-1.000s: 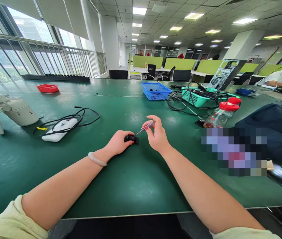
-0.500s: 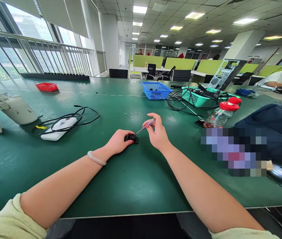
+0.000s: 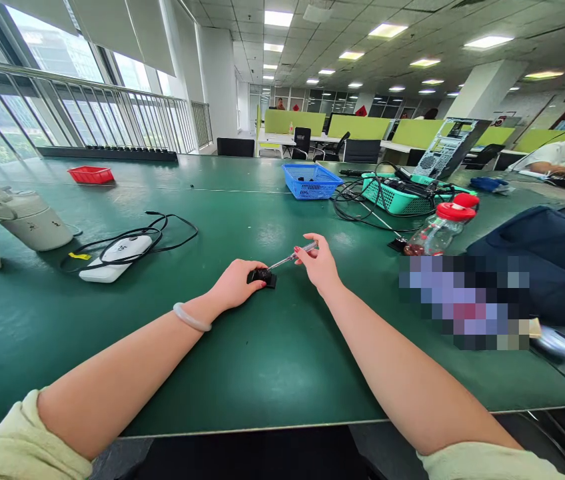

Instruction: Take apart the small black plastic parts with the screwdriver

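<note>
My left hand [image 3: 235,285] rests on the green table [image 3: 272,360] and pinches a small black part [image 3: 262,276] against its surface. My right hand [image 3: 318,263] holds a thin screwdriver [image 3: 292,256] with a clear handle between its fingertips. The screwdriver leans low to the left, and its metal tip sits on top of the black part. A pale bangle [image 3: 191,318] circles my left wrist.
A white power bank with a black cable [image 3: 115,250] and a beige bottle [image 3: 27,217] lie at left. A blue basket [image 3: 312,181], a teal basket of cables [image 3: 402,195], a red-capped bottle [image 3: 437,230] and a dark bag [image 3: 537,263] stand right. Another person sits far right.
My right hand has lowered and tilted the screwdriver flatter, with its handle swung out to the right. My left hand and the black part have stayed in place.
</note>
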`<action>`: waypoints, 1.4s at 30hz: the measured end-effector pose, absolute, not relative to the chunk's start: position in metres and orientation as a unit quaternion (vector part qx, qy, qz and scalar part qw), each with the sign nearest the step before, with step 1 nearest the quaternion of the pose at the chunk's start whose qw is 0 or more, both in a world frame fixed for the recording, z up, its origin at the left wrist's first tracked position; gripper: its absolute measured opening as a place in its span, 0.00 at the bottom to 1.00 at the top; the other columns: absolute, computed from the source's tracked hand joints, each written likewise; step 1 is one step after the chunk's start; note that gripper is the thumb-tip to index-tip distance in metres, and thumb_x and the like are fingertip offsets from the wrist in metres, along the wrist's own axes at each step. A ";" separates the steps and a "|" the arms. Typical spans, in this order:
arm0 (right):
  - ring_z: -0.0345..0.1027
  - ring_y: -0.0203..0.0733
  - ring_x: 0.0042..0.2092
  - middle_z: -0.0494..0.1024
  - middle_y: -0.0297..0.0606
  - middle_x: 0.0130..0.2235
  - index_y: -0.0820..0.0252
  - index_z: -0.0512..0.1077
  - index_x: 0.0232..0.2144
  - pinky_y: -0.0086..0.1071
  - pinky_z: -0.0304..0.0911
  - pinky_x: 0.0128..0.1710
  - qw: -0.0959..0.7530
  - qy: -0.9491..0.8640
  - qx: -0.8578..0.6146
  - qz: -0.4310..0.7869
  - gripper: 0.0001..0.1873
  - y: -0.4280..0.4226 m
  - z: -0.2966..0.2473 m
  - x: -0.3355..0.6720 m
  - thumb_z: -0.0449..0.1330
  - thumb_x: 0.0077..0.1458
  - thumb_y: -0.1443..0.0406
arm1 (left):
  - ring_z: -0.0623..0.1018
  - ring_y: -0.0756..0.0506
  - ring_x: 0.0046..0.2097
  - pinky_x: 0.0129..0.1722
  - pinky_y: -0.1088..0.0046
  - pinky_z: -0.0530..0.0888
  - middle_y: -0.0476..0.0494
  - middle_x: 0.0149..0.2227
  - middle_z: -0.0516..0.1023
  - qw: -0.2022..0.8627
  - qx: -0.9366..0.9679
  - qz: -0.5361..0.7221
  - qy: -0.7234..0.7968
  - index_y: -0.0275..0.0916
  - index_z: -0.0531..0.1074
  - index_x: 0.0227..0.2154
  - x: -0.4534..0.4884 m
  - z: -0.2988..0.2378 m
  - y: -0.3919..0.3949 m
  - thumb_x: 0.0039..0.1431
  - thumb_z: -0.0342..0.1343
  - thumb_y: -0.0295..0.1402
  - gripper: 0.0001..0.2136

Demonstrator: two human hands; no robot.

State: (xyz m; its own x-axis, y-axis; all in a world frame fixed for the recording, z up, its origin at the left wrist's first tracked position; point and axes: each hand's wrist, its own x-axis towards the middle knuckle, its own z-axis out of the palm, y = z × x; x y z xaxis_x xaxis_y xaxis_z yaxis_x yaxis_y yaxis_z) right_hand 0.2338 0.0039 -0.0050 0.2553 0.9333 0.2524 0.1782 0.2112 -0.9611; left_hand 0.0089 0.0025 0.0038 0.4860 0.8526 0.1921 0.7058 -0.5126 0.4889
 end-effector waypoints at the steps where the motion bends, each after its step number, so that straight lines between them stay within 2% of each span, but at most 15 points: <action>1: 0.76 0.40 0.29 0.78 0.27 0.30 0.53 0.66 0.47 0.41 0.71 0.38 0.577 -0.513 -0.546 0.325 0.27 0.004 -0.006 0.234 0.66 0.48 0.51 | 0.76 0.37 0.52 0.56 0.57 0.73 0.42 0.49 0.81 0.176 0.843 0.209 0.463 0.44 0.78 0.49 0.009 0.004 0.003 0.58 0.58 0.38 0.16; 6: 0.78 0.41 0.33 0.79 0.27 0.31 0.52 0.65 0.49 0.44 0.72 0.43 0.591 -0.512 -0.524 0.337 0.25 0.007 -0.011 0.233 0.64 0.50 0.56 | 0.75 0.37 0.53 0.56 0.56 0.72 0.42 0.49 0.81 0.174 0.844 0.205 0.463 0.43 0.77 0.49 0.008 0.002 0.003 0.58 0.57 0.38 0.17; 12: 0.79 0.42 0.36 0.80 0.29 0.32 0.52 0.59 0.51 0.45 0.72 0.47 0.621 -0.463 -0.504 0.384 0.29 0.011 -0.014 0.234 0.65 0.49 0.57 | 0.74 0.36 0.54 0.58 0.56 0.71 0.42 0.51 0.80 0.169 0.849 0.202 0.459 0.43 0.77 0.50 0.007 0.000 0.005 0.59 0.57 0.38 0.17; 16: 0.78 0.40 0.34 0.79 0.28 0.31 0.53 0.59 0.48 0.44 0.70 0.47 0.664 -0.435 -0.506 0.337 0.25 0.008 -0.004 0.235 0.63 0.51 0.56 | 0.74 0.36 0.54 0.58 0.55 0.71 0.41 0.51 0.80 0.168 0.850 0.211 0.453 0.43 0.77 0.51 0.006 -0.002 0.006 0.59 0.57 0.39 0.17; 20: 0.76 0.41 0.36 0.76 0.28 0.30 0.51 0.59 0.50 0.42 0.70 0.45 0.674 -0.528 -0.439 0.271 0.21 -0.006 0.007 0.228 0.59 0.56 0.58 | 0.75 0.36 0.55 0.58 0.56 0.71 0.42 0.50 0.80 0.167 0.850 0.208 0.454 0.44 0.77 0.50 0.006 -0.002 0.006 0.59 0.57 0.39 0.17; 26: 0.75 0.42 0.39 0.78 0.34 0.37 0.50 0.60 0.52 0.43 0.69 0.46 0.583 -0.704 -0.386 0.119 0.17 -0.032 0.015 0.210 0.56 0.61 0.64 | 0.76 0.38 0.52 0.57 0.57 0.71 0.43 0.49 0.82 0.162 0.852 0.219 0.447 0.43 0.77 0.50 0.007 -0.003 0.006 0.58 0.59 0.37 0.16; 30: 0.74 0.41 0.38 0.78 0.34 0.37 0.50 0.61 0.52 0.42 0.67 0.46 0.534 -0.787 -0.309 0.003 0.18 -0.035 0.016 0.205 0.52 0.62 0.71 | 0.78 0.40 0.48 0.54 0.58 0.72 0.43 0.46 0.82 0.161 0.859 0.227 0.430 0.43 0.78 0.47 0.007 -0.004 0.007 0.57 0.60 0.35 0.14; 34: 0.71 0.40 0.36 0.78 0.34 0.36 0.52 0.63 0.48 0.39 0.65 0.45 0.476 -0.839 -0.244 -0.105 0.17 -0.035 0.020 0.203 0.51 0.59 0.75 | 0.79 0.42 0.42 0.49 0.62 0.73 0.45 0.41 0.83 0.169 0.863 0.239 0.411 0.41 0.79 0.41 0.008 -0.002 0.006 0.58 0.59 0.33 0.09; 38: 0.67 0.41 0.38 0.77 0.34 0.34 0.53 0.68 0.42 0.38 0.60 0.47 0.363 -0.892 -0.171 -0.205 0.17 -0.043 0.026 0.194 0.51 0.56 0.77 | 0.78 0.44 0.39 0.45 0.66 0.74 0.46 0.38 0.83 0.174 0.868 0.235 0.401 0.39 0.79 0.38 0.009 -0.004 0.007 0.58 0.56 0.31 0.08; 40: 0.65 0.41 0.38 0.76 0.33 0.33 0.52 0.70 0.41 0.38 0.58 0.49 0.304 -0.914 -0.140 -0.231 0.16 -0.050 0.026 0.185 0.51 0.57 0.77 | 0.79 0.44 0.40 0.46 0.66 0.74 0.47 0.40 0.83 0.167 0.871 0.228 0.401 0.39 0.79 0.40 0.008 -0.005 0.008 0.56 0.56 0.30 0.11; 42: 0.63 0.40 0.36 0.75 0.32 0.31 0.53 0.71 0.39 0.38 0.57 0.47 0.256 -0.932 -0.100 -0.237 0.14 -0.056 0.025 0.175 0.51 0.61 0.74 | 0.79 0.42 0.44 0.51 0.63 0.73 0.45 0.44 0.83 0.160 0.871 0.228 0.405 0.40 0.78 0.45 0.008 -0.007 0.009 0.56 0.57 0.31 0.14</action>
